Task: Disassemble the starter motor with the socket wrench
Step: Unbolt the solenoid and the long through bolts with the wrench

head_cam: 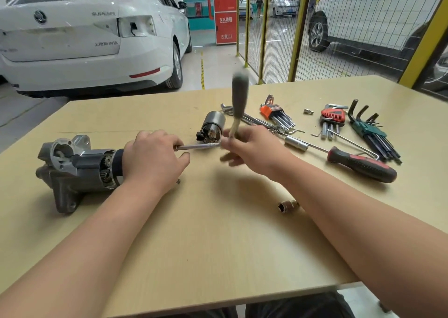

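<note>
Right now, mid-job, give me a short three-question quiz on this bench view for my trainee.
1. True or false: the left hand holds the starter motor.
2. Which hand grips the socket wrench? A. left hand B. right hand
3. Fill in: the loose socket lies beside the right ____.
Key: 1 true; 2 B; 3 forearm.

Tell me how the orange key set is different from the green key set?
The orange set holds shiny silver keys; the green set holds black ones. The green set's keys look thicker than the orange set's. Both are bent keys clipped in a plastic holder, lying on the table.
</note>
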A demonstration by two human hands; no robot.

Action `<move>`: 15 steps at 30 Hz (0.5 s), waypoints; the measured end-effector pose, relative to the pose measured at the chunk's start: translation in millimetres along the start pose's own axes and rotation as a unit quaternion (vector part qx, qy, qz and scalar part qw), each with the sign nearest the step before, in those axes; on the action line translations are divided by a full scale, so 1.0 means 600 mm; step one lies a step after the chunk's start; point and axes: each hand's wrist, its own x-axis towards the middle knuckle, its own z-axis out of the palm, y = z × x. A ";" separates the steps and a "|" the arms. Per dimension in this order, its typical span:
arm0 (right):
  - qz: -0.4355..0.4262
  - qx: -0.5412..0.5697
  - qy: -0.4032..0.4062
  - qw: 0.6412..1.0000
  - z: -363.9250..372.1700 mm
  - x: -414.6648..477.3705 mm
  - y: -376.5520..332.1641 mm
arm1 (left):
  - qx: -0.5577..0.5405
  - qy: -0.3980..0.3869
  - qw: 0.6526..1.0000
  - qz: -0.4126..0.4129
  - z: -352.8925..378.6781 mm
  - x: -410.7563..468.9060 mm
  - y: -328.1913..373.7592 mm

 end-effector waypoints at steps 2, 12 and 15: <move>0.074 0.018 -0.010 0.997 0.003 0.000 -0.005 | -0.020 0.021 1.000 -0.013 -0.001 -0.002 0.004; -0.099 -0.030 -0.014 0.995 -0.011 0.003 0.017 | 0.006 -0.018 1.000 0.013 -0.005 -0.005 0.002; 0.022 0.050 0.005 0.998 0.005 0.009 0.002 | -0.013 0.004 1.000 -0.005 -0.008 -0.005 0.007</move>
